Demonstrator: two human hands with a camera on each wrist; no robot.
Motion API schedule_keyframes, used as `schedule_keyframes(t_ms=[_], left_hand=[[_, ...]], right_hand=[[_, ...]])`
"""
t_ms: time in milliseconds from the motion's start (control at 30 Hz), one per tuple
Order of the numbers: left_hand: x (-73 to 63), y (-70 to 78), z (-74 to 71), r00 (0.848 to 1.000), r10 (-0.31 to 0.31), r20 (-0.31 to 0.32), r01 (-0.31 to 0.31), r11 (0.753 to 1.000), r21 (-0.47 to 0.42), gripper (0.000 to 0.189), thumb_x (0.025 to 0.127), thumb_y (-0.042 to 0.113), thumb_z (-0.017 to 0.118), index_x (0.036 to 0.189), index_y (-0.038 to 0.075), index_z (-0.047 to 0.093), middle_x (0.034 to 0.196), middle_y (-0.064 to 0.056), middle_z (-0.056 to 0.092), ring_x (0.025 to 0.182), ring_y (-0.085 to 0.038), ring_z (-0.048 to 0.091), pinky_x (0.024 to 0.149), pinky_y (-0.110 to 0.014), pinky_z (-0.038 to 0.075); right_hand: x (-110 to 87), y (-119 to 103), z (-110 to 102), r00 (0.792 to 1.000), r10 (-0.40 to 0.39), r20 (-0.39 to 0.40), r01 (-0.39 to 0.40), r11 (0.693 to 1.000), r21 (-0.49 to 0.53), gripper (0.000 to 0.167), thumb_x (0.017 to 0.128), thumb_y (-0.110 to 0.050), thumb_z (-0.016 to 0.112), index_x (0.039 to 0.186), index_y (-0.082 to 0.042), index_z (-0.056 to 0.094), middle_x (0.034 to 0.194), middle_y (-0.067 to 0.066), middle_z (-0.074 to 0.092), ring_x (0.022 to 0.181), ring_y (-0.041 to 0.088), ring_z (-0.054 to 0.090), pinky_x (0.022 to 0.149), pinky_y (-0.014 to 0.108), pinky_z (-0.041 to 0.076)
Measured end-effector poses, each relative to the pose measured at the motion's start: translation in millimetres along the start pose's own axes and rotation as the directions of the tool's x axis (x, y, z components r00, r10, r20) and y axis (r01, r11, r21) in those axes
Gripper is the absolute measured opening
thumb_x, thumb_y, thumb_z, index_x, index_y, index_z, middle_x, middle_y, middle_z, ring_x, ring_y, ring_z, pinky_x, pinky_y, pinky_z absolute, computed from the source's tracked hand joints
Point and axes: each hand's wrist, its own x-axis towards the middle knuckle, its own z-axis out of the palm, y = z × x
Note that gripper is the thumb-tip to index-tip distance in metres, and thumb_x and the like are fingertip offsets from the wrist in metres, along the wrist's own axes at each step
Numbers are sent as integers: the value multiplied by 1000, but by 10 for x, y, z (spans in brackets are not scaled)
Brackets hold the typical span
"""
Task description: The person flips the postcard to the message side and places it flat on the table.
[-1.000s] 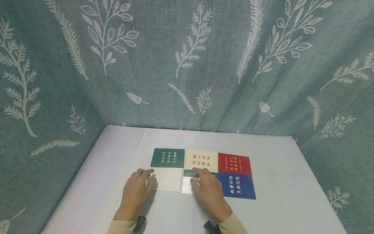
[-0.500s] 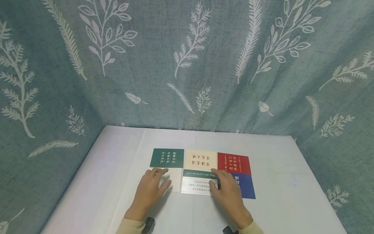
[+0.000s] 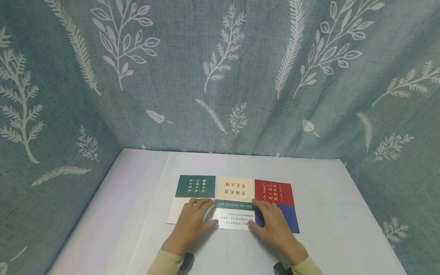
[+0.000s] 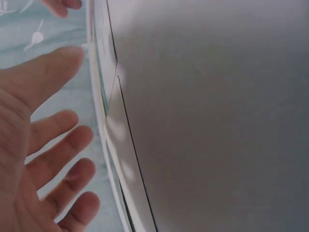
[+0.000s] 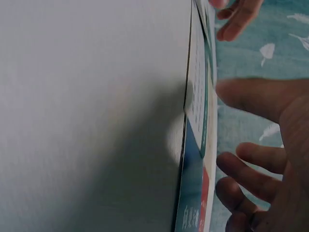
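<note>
In the head view, a white card (image 3: 235, 219) with a green band lies flat in the front row, printed with text. My left hand (image 3: 192, 223) hovers at its left end, over the plain cream card (image 3: 175, 212). At its right end is my right hand (image 3: 275, 227), partly covering the dark blue card (image 3: 291, 219). The fingers of both hands are spread and loosely bent, with nothing gripped. In the left wrist view, the fingertips (image 4: 84, 137) stand apart from the card edges. The right wrist view shows the right thumb (image 5: 241, 94) close over the white card.
Behind the front row lie a green card (image 3: 185, 186), a cream card with lettering (image 3: 235, 183) and a red card (image 3: 288, 194), edge to edge. The white table (image 3: 103, 229) meets a leaf-patterned curtain (image 3: 178, 95) at the back and sides.
Both hands have moved right. The left hand has gone from the cream card's left side to the white card's left end; the right hand from over the white card to its right end.
</note>
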Motion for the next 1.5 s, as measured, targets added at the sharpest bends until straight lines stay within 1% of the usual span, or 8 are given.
schedule_keyframes(t_ms=[100, 233, 333, 600, 933, 1033, 1233, 1500], left_hand=[[39, 6, 13, 998, -6, 60, 6, 1000, -15, 64, 78, 44, 85, 128, 9, 67, 126, -7, 68, 113, -31, 58, 89, -46, 48], [82, 18, 8, 990, -39, 138, 42, 999, -20, 69, 78, 48, 84, 133, 10, 64, 131, -8, 66, 120, -33, 56, 98, -50, 45], [98, 28, 13, 985, -48, 168, 53, 998, -23, 70, 79, 49, 84, 134, 10, 63, 132, -7, 65, 124, -34, 54, 102, -52, 42], [77, 46, 63, 985, -46, 168, 51, 998, -29, 70, 79, 46, 84, 133, 8, 63, 133, -7, 64, 127, -35, 53, 105, -55, 40], [51, 70, 63, 980, -63, 186, 69, 997, -25, 69, 82, 46, 82, 136, 8, 61, 135, -7, 62, 129, -34, 51, 107, -52, 39], [56, 82, 63, 979, -72, 190, 78, 997, -22, 69, 82, 46, 82, 136, 8, 61, 135, -8, 61, 130, -35, 51, 107, -52, 39], [58, 90, 59, 980, -74, 186, 78, 997, -12, 70, 82, 46, 82, 136, 8, 61, 135, -7, 61, 130, -35, 51, 107, -52, 39], [63, 91, 61, 980, -72, 187, 78, 997, -22, 69, 82, 45, 82, 137, 8, 61, 136, -8, 61, 130, -35, 51, 108, -53, 39]], right_hand=[[29, 19, -4, 999, -5, 42, 5, 1000, -9, 76, 77, -33, 87, 143, -13, 56, 138, 7, 59, 120, 29, 50, 104, 53, 39], [74, 14, 0, 997, -33, 70, 35, 999, -22, 80, 76, -35, 88, 145, -12, 55, 139, 8, 58, 118, 29, 49, 100, 52, 41], [97, -1, 12, 994, -53, 91, 57, 998, -37, 83, 75, -37, 88, 146, -12, 53, 140, 8, 58, 114, 27, 48, 95, 51, 42], [81, -28, 32, 991, -40, 129, 53, 993, -101, 87, 71, -40, 91, 146, -14, 54, 140, 7, 56, 113, 26, 47, 97, 60, 45], [124, -20, 30, 987, -73, 147, 84, 994, -76, 88, 70, -39, 91, 146, -15, 54, 135, 7, 56, 115, 25, 48, 98, 51, 45], [138, -12, 28, 985, -86, 150, 96, 994, -61, 88, 70, -38, 91, 146, -14, 54, 134, 8, 55, 117, 27, 48, 100, 52, 44], [152, 3, 10, 983, -86, 162, 98, 993, -70, 88, 70, -40, 90, 146, -14, 54, 139, 8, 53, 125, 31, 47, 108, 60, 36], [185, 6, -6, 978, -89, 187, 104, 992, -70, 87, 72, -40, 89, 146, -14, 54, 137, 9, 54, 123, 30, 48, 105, 53, 40]])
